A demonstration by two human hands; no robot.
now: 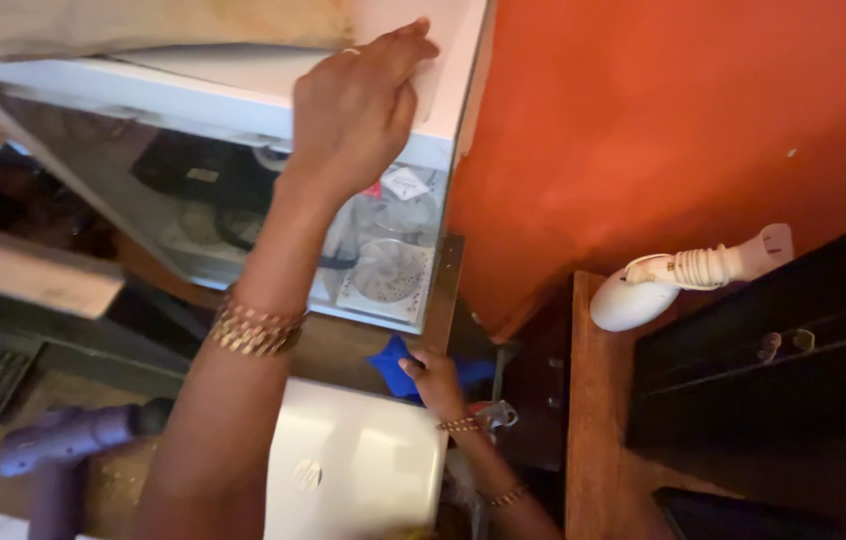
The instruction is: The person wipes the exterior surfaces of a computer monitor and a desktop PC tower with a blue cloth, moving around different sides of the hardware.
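My left hand (358, 100) reaches up and lies with fingers stretched on the white top (243, 75) of a glass-fronted cabinet (143, 190); nothing shows in its grasp. Gold bangles (253, 328) circle that wrist. Lower down, my right hand (433, 380) is closed on a blue cloth (393, 365) at the far edge of a white closed laptop (353, 465). Inside the cabinet, behind the glass, are round pale dishes and a dark object, seen dimly.
An orange wall (663, 120) rises on the right. A white appliance with a coiled cord (683, 280) lies on a wooden ledge (593, 420) beside dark drawers (773, 370). A purple handled device (63, 440) is at lower left. A metal piece (495, 412) lies near my right wrist.
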